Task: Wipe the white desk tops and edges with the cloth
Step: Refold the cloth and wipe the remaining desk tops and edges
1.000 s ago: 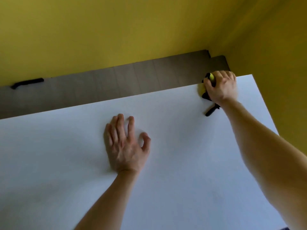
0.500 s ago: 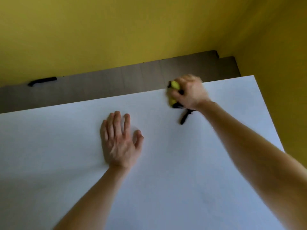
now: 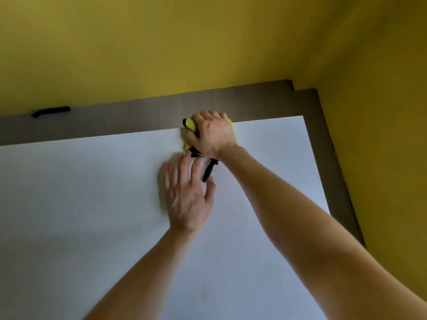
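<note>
The white desk top (image 3: 92, 204) fills most of the head view. At its far edge my right hand (image 3: 213, 133) grips a bunched yellow cloth with black trim (image 3: 190, 124), pressing it on the edge; its fingers curl over the far side. A black strap of the cloth (image 3: 209, 170) trails toward me on the desk. My left hand (image 3: 188, 195) lies flat on the desk just in front of the right hand, fingers straight, fingertips close to the cloth.
Beyond the desk's far and right edges runs a strip of dark wood-look floor (image 3: 138, 116), then yellow walls (image 3: 161, 42) meeting in a corner at the upper right. A small black object (image 3: 52, 111) lies at the wall base, far left.
My right hand has slid the cloth leftward along the far edge, from the right corner toward the middle. It now sits right behind my left hand, which stays flat on the desk.
</note>
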Demonstrator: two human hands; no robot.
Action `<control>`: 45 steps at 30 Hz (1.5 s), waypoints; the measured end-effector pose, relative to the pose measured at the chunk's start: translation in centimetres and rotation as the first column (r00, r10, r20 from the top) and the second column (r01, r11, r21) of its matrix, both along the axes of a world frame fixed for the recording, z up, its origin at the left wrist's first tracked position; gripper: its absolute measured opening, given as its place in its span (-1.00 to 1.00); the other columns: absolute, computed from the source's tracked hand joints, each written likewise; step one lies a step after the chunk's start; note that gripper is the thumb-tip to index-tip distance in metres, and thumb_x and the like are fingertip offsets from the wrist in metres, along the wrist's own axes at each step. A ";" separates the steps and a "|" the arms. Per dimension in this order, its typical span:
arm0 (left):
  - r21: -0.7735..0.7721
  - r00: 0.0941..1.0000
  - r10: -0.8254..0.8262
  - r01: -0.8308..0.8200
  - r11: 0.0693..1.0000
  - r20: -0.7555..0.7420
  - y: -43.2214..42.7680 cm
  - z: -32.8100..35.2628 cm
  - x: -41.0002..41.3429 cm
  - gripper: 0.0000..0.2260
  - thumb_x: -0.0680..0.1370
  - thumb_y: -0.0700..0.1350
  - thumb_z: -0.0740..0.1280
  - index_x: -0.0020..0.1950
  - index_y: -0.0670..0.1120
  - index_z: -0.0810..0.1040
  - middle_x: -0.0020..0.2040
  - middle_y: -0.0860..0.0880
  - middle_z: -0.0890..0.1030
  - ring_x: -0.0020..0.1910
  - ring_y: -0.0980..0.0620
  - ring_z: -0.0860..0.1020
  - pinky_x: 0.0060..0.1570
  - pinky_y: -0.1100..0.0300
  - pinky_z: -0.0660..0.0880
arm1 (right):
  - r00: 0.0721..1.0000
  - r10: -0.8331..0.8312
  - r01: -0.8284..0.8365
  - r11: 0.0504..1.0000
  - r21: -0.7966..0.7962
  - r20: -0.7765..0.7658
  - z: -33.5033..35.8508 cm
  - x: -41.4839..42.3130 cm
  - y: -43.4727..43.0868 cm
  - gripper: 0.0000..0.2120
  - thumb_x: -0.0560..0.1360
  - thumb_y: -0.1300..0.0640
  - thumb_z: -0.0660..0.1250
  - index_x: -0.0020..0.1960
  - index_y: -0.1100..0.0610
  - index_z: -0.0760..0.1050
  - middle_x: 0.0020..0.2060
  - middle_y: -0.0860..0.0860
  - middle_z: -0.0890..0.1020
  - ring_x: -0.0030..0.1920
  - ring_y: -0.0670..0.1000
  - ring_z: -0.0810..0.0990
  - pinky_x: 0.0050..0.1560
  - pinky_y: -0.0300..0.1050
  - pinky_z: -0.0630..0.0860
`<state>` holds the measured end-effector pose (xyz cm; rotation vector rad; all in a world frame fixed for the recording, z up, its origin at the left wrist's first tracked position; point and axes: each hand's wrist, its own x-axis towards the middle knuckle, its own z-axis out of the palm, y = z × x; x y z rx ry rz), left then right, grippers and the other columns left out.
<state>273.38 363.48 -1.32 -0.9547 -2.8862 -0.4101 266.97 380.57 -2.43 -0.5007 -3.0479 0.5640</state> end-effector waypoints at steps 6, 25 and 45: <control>-0.050 0.997 -0.030 0.026 0.998 -0.067 2.1 -1.9 1.0 -0.48 0.68 0.14 0.28 0.61 -0.03 0.48 0.65 -0.18 0.38 0.65 -0.23 0.31 0.63 -0.27 0.19 | 0.982 -0.186 0.187 0.981 0.057 -0.033 -1.2 9.3 14.8 -0.60 0.62 -0.26 0.22 0.10 0.05 0.57 0.06 0.08 0.68 0.17 0.23 0.59 0.21 0.11 0.42; -0.053 0.999 -0.011 0.008 0.999 -0.052 2.3 -1.7 1.1 -0.47 0.66 0.13 0.31 0.60 -0.03 0.49 0.65 -0.18 0.37 0.66 -0.23 0.31 0.63 -0.28 0.19 | 0.985 -0.167 0.166 0.986 0.028 0.036 -0.6 8.1 14.8 -0.64 0.60 -0.28 0.21 -0.05 0.02 0.48 -0.07 0.11 0.67 0.05 0.26 0.63 0.16 0.10 0.44; -0.062 0.999 -0.014 0.011 0.998 -0.038 2.2 -2.2 1.0 -0.47 0.64 0.12 0.32 0.59 -0.03 0.49 0.65 -0.18 0.36 0.67 -0.22 0.29 0.63 -0.29 0.17 | 0.928 -0.348 0.358 0.932 0.052 -0.135 -1.7 8.5 11.7 -0.60 0.59 -0.22 0.23 0.09 0.08 0.62 0.05 0.10 0.69 0.17 0.25 0.59 0.28 0.17 0.40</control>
